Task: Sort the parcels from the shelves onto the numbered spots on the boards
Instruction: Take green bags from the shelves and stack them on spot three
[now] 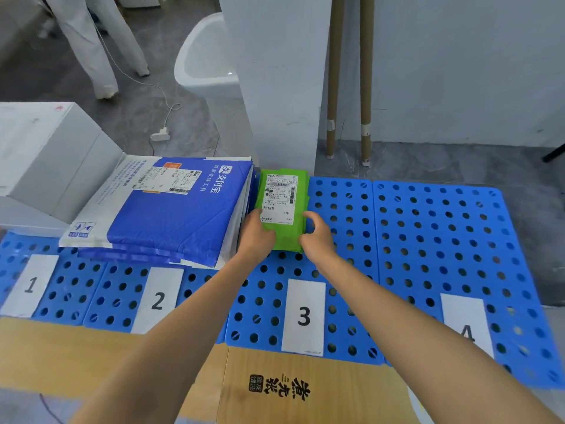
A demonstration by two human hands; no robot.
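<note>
You are holding the green parcel (282, 203) at the far end of the blue board (341, 221) behind the 3 label (304, 315), left hand (255, 234) and right hand (316, 238) fingers curling round its near edges, probably best squaring it clear of the blue mailer stack (171, 209).

Both bare forearms reach forward and converge. The left hand (256, 233) and right hand (318, 234) clasp the near end of a green parcel (282, 237) from opposite sides, thumbs on top, fingers curled round its edges, wrists straight.
</note>
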